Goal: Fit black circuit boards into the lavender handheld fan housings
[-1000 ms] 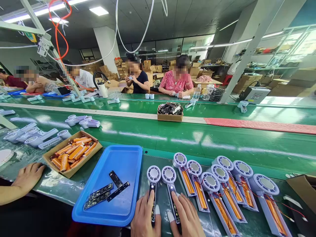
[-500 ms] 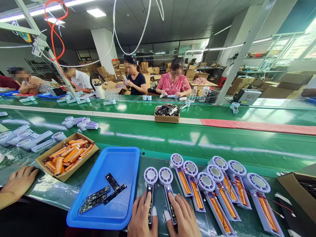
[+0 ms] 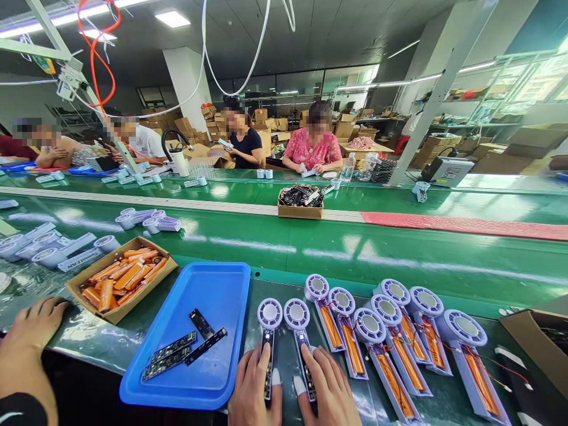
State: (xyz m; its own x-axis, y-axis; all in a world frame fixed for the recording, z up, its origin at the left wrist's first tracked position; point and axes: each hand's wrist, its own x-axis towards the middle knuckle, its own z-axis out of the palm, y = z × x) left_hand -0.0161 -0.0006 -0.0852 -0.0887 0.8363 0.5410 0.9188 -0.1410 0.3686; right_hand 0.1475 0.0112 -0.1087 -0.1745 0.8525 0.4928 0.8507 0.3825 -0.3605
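My left hand [image 3: 254, 381] lies around the handle of a lilac handheld fan [image 3: 270, 313], index finger pressed on the black circuit board [image 3: 268, 367] in it. Beside it, my right hand [image 3: 329, 384] holds a second handheld fan [image 3: 297, 314] the same way, index finger on its circuit board [image 3: 306, 370]. Both thumbs wear white finger covers and rest along the handles' inner sides. A small light glows near the top of each board. Left of my hands, a blue tray [image 3: 239, 284] carries several loose circuit boards [image 3: 171, 352].
Several open fans with orange batteries [image 3: 402, 367] and loose wires lie to the right, near a cardboard box [image 3: 536, 343]. A box of orange batteries [image 3: 122, 278] stands at left, by another person's hand [image 3: 35, 325]. Beyond runs a green conveyor [image 3: 248, 245], with co-workers seated across it.
My hands stay on the two fans with almost no movement. Across the line, the co-worker in pink has lowered their hands; at left, the neighbour's arm reaches further into view.
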